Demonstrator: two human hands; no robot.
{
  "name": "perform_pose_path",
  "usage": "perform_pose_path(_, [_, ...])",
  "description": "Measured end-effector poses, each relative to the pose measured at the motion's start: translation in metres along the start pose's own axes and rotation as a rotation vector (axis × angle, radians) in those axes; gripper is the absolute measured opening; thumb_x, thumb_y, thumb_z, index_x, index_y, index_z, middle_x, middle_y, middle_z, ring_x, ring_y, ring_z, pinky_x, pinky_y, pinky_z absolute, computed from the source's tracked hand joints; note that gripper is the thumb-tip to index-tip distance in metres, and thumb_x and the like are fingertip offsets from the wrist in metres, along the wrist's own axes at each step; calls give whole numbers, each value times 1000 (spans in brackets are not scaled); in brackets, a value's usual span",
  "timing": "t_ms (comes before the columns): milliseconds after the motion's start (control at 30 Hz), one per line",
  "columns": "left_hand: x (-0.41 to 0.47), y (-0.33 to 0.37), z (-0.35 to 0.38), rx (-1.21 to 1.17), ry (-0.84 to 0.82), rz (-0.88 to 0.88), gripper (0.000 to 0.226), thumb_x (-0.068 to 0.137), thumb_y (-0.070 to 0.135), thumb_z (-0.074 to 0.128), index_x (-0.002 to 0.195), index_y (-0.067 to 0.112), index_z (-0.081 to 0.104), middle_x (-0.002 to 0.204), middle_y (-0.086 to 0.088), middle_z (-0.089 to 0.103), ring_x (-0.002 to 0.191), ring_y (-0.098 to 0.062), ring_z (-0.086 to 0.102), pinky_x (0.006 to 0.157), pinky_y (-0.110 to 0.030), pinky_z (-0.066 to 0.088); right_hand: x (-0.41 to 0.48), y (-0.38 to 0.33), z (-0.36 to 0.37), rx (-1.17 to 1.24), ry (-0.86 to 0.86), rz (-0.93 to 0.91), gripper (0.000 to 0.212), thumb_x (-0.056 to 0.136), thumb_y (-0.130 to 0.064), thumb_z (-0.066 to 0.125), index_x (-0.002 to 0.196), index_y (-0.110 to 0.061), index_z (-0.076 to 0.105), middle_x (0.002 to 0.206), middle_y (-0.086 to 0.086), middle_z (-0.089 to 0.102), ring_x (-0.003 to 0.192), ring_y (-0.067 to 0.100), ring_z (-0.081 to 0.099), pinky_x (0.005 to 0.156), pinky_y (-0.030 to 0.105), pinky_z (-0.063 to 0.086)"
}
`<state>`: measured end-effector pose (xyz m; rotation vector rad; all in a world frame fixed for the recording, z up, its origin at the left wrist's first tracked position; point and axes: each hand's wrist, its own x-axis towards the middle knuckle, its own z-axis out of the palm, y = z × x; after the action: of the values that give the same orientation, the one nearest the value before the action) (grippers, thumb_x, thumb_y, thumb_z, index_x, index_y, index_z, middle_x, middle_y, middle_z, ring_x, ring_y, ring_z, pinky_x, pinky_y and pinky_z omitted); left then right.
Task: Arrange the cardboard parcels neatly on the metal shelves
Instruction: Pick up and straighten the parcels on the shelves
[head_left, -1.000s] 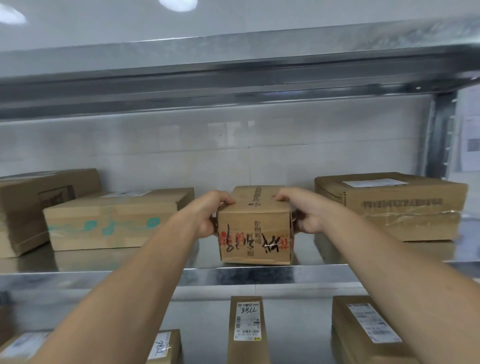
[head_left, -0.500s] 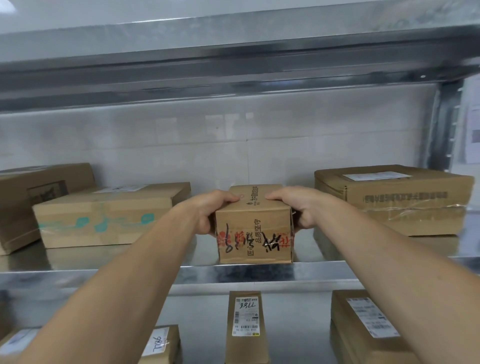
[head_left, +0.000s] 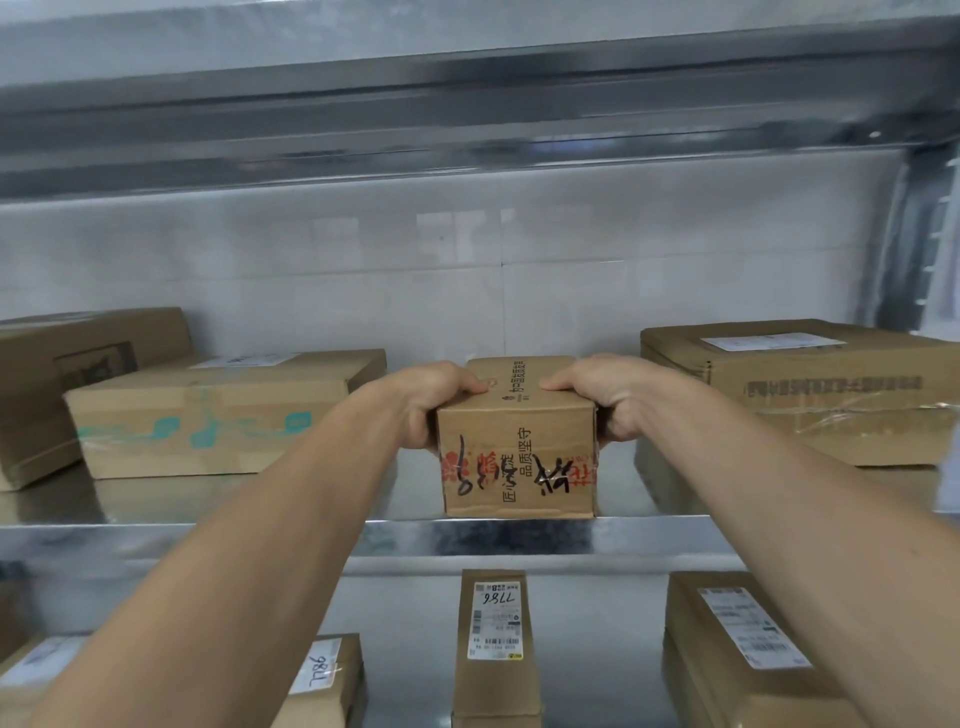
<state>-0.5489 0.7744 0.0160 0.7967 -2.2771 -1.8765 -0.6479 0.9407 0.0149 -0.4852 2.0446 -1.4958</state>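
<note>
Head view: the left hand (head_left: 431, 402) and right hand (head_left: 608, 400) hold the small parcel (head_left: 517, 457) by its sides, each grip curled round it, at the front edge of the metal shelf (head_left: 156, 540), mid-length. I judge this is the placing step; next it needs a straight push toward the back edge, then release.

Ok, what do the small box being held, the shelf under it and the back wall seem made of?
Small box: matte brown cardboard, with printed characters, marker scrawl and clear tape. Shelf: bare sheet metal, probably galvanised steel, with mirror-like reflections. Back wall: likely glossy white tile, judging by faint joints and reflections; blur leaves it open.
</note>
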Motion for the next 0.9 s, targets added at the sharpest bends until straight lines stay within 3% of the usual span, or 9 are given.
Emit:
perform_pose_path(167, [-3, -6, -1, -44, -18, 23, 28, 99, 34, 60, 118, 14, 58, 80, -10, 73, 71, -25, 71, 71, -45, 56, -5, 3, -1, 33, 22, -25, 16, 102, -25, 60, 104, -10, 58, 112, 18, 65, 100, 34, 65, 99, 65, 51])
perform_pose_path(267, [-6, -17, -5, -119, -9, 44, 33, 93, 42, 65, 111, 15, 62, 96, -13, 70, 88, -30, 68, 80, -46, 56, -7, 4, -3, 82, 25, -30, 16, 102, -25, 60, 106, -10, 58, 113, 18, 64, 101, 35, 65, 99, 65, 51])
perform_pose_path(333, [-5, -27, -8, -178, 23, 54, 34, 96, 49, 59, 100, 15, 60, 83, -10, 69, 87, -30, 66, 78, -44, 55, -10, 4, -4, 124, 8, -28, 14, 103, -24, 59, 108, -10, 58, 109, 17, 67, 98, 34, 67, 101, 63, 51])
perform_pose_path(400, [-8, -32, -9, -244, 46, 60, 37, 102, 50, 48, 96, 15, 59, 72, -9, 66, 80, -28, 64, 70, -40, 53, -12, 5, -6, 170, -6, -31, 13, 104, -22, 57, 109, -10, 57, 93, 14, 73, 86, 30, 71, 95, 58, 55])
perform_pose_path(500, [-12, -33, -12, -285, 76, 71, 36, 106, 44, 44, 117, 13, 58, 91, -15, 64, 73, -27, 65, 56, -35, 55, -13, 10, -10, 264, -18, -81, 13, 105, -18, 56, 117, -14, 55, 84, 13, 74, 74, 27, 73, 82, 51, 58])
perform_pose_path(567, [-16, -35, -15, -279, 86, 58, 34, 105, 40, 45, 122, 11, 53, 94, -17, 67, 75, -29, 70, 58, -37, 59, -15, 15, -9, 361, -18, -132, 10, 105, -15, 54, 112, -22, 53, 89, 13, 73, 73, 26, 73, 72, 46, 60])
perform_pose_path(633, [-17, -36, -16, -300, 63, 42, 32, 105, 37, 43, 109, 8, 56, 89, -16, 73, 76, -29, 73, 60, -38, 59, -15, 22, -7, 472, -31, -172, 8, 106, -13, 52, 104, -20, 52, 85, 11, 74, 71, 24, 73, 61, 40, 62])
perform_pose_path(733, [-24, -35, -15, -322, 6, 49, 40, 106, 38, 39, 82, 13, 57, 76, -12, 73, 69, -26, 71, 61, -37, 56, -11, 33, -3, 543, -89, -220, 20, 108, -16, 48, 124, -19, 59, 89, 9, 77, 73, 21, 74, 59, 36, 63])
perform_pose_path(900, [-29, -25, -23, -323, 8, 68, 30, 100, 42, 52, 82, 19, 59, 82, -7, 70, 79, -23, 65, 64, -31, 52, -8, 39, -1, 347, -46, -217, 26, 109, -18, 46, 124, -28, 65, 95, 3, 77, 83, 16, 69, 66, 32, 56])
